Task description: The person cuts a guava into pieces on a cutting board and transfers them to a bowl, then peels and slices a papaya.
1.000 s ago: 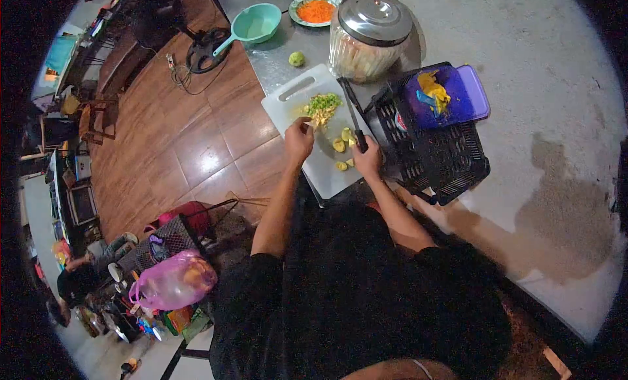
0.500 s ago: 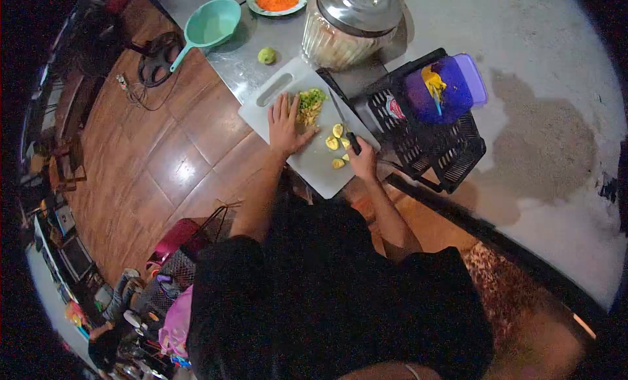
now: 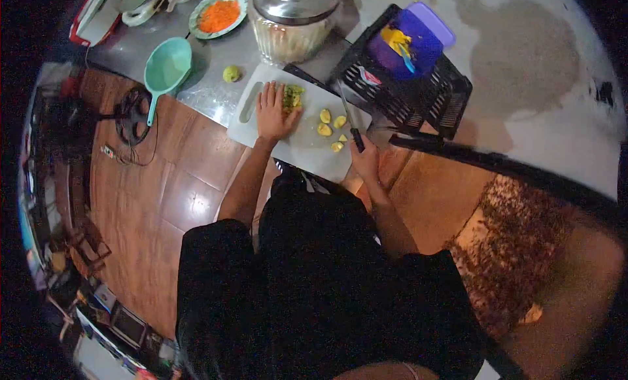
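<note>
Chopping pauses on the white plastic cutting board (image 3: pixel 307 151): the left hand (image 3: pixel 271 115), pinching a second ago, now lies flat and open at seven o'clock of the green chopped pile (image 3: pixel 292 97), while the right hand (image 3: pixel 365 161) clenches the black-handled knife (image 3: pixel 349 120), whose next cut likely calls for steadying the yellow fruit pieces (image 3: pixel 325 129) at its nine o'clock.

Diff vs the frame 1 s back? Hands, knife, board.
The left hand gave up its fingertip pinch at the chopped green pile and opened flat, palm down on the cutting board, beside the pile. The camera swung, so everything sits higher in frame. Unchanged: the right hand keeps gripping the knife, blade over the board; the yellow pieces lie between the hands.
</note>
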`<act>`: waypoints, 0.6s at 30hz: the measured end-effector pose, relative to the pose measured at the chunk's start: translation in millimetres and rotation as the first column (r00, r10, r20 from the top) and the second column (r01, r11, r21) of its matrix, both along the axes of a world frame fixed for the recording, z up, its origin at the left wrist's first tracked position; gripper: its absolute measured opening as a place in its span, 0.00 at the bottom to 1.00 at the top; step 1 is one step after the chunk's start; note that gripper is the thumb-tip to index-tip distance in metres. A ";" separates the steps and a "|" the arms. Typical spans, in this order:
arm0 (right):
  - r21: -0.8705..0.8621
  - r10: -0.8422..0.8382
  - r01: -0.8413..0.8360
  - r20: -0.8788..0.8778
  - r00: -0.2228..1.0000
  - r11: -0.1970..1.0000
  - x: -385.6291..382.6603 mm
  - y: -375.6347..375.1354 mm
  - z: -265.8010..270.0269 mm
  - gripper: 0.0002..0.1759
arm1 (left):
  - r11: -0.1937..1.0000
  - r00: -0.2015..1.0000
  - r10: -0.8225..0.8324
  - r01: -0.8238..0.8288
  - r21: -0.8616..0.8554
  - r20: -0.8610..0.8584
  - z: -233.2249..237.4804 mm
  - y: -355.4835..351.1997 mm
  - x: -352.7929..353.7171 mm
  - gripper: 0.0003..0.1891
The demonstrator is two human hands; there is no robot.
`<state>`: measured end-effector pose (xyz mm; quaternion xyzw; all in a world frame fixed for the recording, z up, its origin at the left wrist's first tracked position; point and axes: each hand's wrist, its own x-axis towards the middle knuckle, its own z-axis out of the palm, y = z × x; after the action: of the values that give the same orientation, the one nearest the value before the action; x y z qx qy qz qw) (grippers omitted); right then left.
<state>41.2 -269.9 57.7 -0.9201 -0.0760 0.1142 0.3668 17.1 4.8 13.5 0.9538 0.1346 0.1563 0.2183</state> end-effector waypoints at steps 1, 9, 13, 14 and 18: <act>0.097 -0.003 0.000 0.024 1.000 0.995 -6.6 -4.5 3.3 0.17 | 1.000 0.997 0.003 -0.005 0.022 0.081 8.9 -1.9 -0.3 0.35; 0.210 0.062 -0.053 -0.033 0.998 0.976 -69.5 -41.4 -15.0 0.17 | 0.992 0.983 0.113 -0.103 -0.074 0.143 18.5 1.7 -25.1 0.06; 0.138 0.044 -0.013 -0.222 0.974 0.990 -81.7 -25.9 -14.2 0.16 | 0.995 0.983 0.056 -0.041 -0.092 0.173 19.2 10.0 -28.0 0.05; 0.125 0.032 0.002 -0.269 0.963 0.992 -79.2 -15.3 -13.1 0.16 | 0.996 0.984 0.025 -0.011 -0.084 0.178 14.2 12.4 -28.3 0.06; 0.155 -0.032 0.049 -0.114 0.993 0.987 -74.9 34.6 -19.4 0.12 | 0.967 0.999 -0.039 0.030 -0.253 -0.031 31.8 22.1 -18.8 0.19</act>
<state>-33.6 -235.3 38.3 -0.8818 -0.0455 0.1516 0.4443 -1.7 26.9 45.3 0.9231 0.1405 0.1169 0.3383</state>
